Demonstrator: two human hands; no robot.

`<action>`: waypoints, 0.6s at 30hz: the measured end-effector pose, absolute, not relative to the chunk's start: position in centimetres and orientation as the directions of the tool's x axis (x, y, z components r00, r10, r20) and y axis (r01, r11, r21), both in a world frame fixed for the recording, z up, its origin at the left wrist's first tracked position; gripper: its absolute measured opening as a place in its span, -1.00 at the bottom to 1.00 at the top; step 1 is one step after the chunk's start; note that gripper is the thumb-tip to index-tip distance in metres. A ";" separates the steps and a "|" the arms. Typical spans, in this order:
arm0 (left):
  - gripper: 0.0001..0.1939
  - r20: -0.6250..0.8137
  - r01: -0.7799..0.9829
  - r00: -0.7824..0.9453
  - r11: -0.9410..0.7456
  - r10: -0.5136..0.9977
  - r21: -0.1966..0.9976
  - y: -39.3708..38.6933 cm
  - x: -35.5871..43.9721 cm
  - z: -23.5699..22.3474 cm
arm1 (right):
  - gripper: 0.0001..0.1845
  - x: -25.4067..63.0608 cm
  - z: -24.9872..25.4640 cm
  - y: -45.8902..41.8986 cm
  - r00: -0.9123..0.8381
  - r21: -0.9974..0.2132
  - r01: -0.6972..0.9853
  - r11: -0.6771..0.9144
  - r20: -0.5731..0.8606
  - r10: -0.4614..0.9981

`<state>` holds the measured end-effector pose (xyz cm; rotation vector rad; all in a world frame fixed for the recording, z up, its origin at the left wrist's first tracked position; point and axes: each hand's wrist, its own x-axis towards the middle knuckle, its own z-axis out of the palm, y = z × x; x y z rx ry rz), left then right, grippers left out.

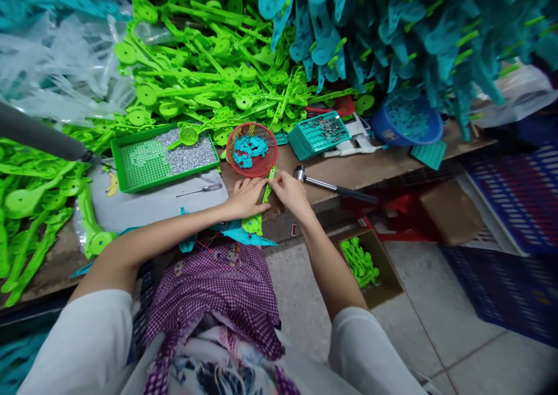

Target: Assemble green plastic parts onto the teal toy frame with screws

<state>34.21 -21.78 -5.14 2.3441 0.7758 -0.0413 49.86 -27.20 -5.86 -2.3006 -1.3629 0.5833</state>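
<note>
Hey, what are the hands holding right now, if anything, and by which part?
A green plastic piece: the right hand pinches it near its far end. The left hand lies against it; whether it grips cannot be told.

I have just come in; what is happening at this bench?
Someone in a checked apron works at a crowded bench. The right hand holds the far end of a green plastic part, while the left hand rests against it. Beyond the hands stands a red basket of blue pieces. A hammer lies to the right, untouched.
</note>
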 end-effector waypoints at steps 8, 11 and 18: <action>-0.28 -0.197 0.530 0.827 -0.613 0.527 0.586 -21.8 34.2 -5.7 | -0.69 50.7 -7.0 -28.3 0.399 -0.806 0.508 -0.305 -0.094 0.912; -0.28 -0.206 0.534 0.827 -0.614 0.524 0.581 -21.7 34.2 -5.5 | -0.66 50.9 -7.3 -28.4 0.382 -0.858 0.410 -0.309 -0.146 0.912; -0.27 -0.213 0.532 0.832 -0.630 0.511 0.566 -21.6 34.1 -5.4 | -0.67 51.5 -6.8 -27.3 0.356 -0.881 0.309 -0.357 -0.241 0.903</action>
